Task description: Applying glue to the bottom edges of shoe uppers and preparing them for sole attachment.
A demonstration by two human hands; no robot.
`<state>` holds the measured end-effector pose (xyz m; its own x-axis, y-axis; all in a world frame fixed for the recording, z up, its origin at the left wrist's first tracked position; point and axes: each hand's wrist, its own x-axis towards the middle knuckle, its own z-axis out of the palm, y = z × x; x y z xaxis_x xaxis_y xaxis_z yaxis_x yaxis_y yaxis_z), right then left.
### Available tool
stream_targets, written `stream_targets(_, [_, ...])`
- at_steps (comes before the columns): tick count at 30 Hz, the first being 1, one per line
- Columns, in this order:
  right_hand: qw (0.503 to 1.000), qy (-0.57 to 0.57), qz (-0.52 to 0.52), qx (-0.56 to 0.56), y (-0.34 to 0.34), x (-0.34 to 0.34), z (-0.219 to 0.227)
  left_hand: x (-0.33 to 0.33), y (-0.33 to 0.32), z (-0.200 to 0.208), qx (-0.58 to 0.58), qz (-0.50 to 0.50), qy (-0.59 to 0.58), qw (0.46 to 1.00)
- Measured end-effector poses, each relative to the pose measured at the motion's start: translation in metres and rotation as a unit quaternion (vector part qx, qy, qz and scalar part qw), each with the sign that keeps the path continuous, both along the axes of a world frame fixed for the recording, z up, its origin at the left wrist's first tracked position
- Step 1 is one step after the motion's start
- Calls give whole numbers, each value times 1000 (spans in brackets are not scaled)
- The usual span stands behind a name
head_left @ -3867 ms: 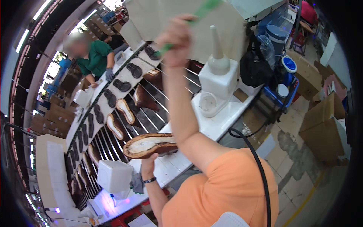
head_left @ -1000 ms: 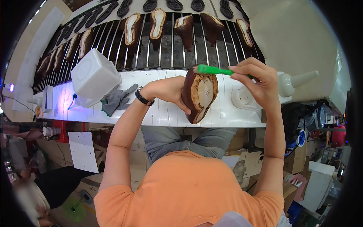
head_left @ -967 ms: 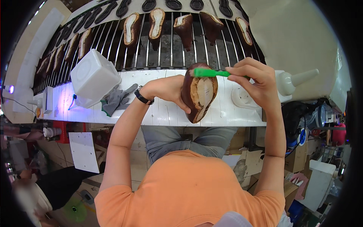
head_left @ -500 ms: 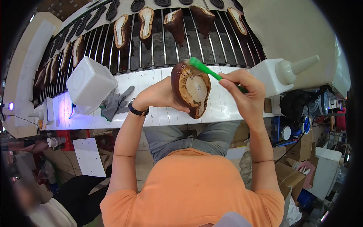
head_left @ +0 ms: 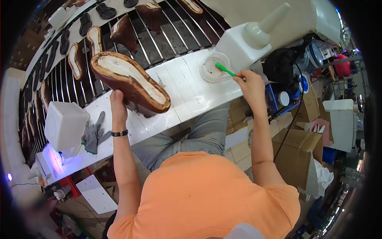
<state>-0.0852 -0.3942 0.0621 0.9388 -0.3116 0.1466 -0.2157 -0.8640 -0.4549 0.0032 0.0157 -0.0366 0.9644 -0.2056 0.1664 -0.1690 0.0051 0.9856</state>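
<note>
My left hand [head_left: 118,109] is closed on a brown leather shoe upper [head_left: 147,105], whose pale underside faces up with a ragged brown edge folded round it. Between the fingertips of my right hand [head_left: 252,87] is the handle of a green brush [head_left: 226,69]. The brush's head dips into a small round white tub [head_left: 205,75] at the right of the bench. Right beside the tub stands a white bottle [head_left: 238,46] with a long pale nozzle. Most of my left fingers are hidden behind the shoe upper.
Beyond the white bench [head_left: 183,87] runs a conveyor of metal rollers [head_left: 169,40] bearing several brown uppers [head_left: 75,61]. Dark soles [head_left: 85,24] line its far ledge. At the left stand a white square container [head_left: 65,123] and a grey glove [head_left: 94,133]. Cardboard boxes [head_left: 296,153] sit at lower right.
The brush has left the shoe upper and gone right, down into the tub. My left hand has carried the upper left and turned it. The whole view has swung round.
</note>
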Motion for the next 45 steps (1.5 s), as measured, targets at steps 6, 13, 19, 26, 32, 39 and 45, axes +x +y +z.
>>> stream_targets(6, [997,-28,-5,-74,22,4,-24,-31,-31,3,-443,-237,230,834])
stream_targets(13, [997,22,17,66,-1,15,-30,-68,-31,12,-435,-85,300,845])
stream_targets(19, [933,110,34,341,-9,1,-37,-67,-32,32,-418,84,373,824])
stream_targets(26, [860,-38,271,430,91,12,22,-72,-53,63,-197,27,265,943])
stream_targets(32, [883,-99,339,309,106,17,27,-72,-63,84,-99,0,146,984])
stream_targets(39, [887,-207,334,243,116,48,33,-76,-66,92,47,6,37,998])
stream_targets(45, [915,-222,246,229,115,82,42,-78,-64,98,183,11,-12,983])
